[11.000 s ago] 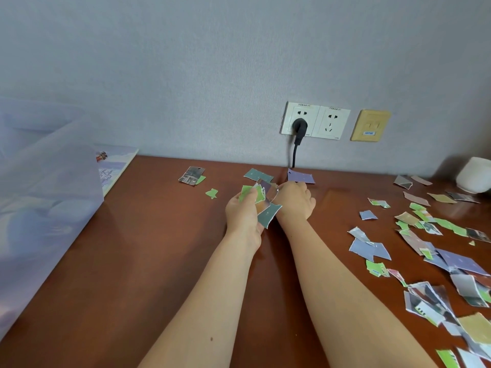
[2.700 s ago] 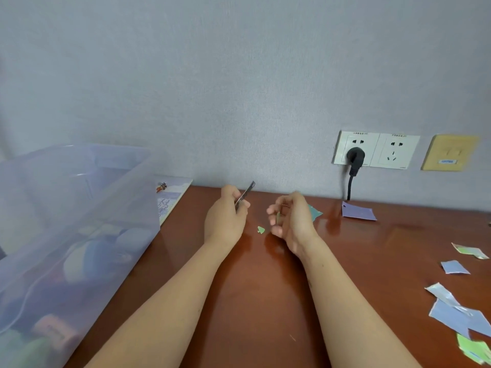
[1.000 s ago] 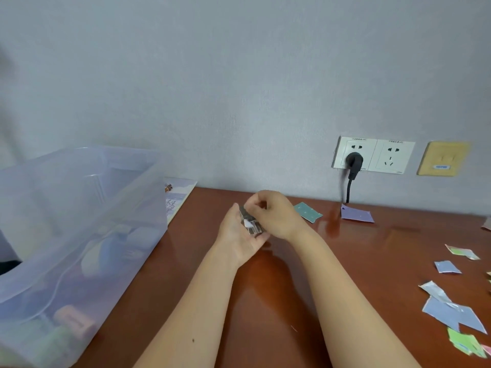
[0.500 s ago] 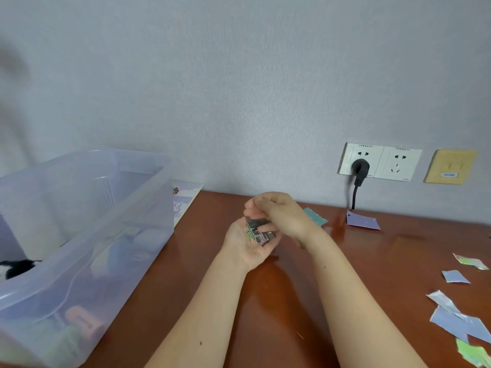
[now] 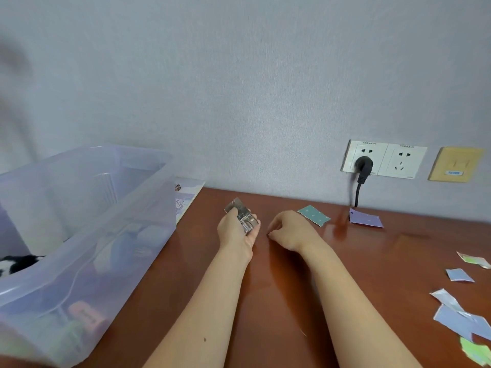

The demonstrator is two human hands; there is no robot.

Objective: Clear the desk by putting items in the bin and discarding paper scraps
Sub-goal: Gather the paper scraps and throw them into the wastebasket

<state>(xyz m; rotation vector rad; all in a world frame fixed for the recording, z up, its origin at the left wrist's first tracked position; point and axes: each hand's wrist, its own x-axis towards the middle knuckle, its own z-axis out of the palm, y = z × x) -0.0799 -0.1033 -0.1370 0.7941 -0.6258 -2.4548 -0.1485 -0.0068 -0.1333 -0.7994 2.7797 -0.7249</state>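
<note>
Incomplete. Bin (image 5: pixel 87 208) holds items; left hand (image 5: pixel 237 229) fingers grip stacked scraps (image 5: pixel 243 215); right hand (image 5: pixel 289 231) fingers loosely curled, empty. Loose scraps (image 5: pixel 314 215) litter tabletop (image 5: pixel 279 288).

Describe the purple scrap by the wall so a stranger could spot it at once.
Find the white wall socket with the black plug. Follow the cord down to the desk: the purple scrap lies at its foot. The nearest scrap, to its left, is teal.
</note>
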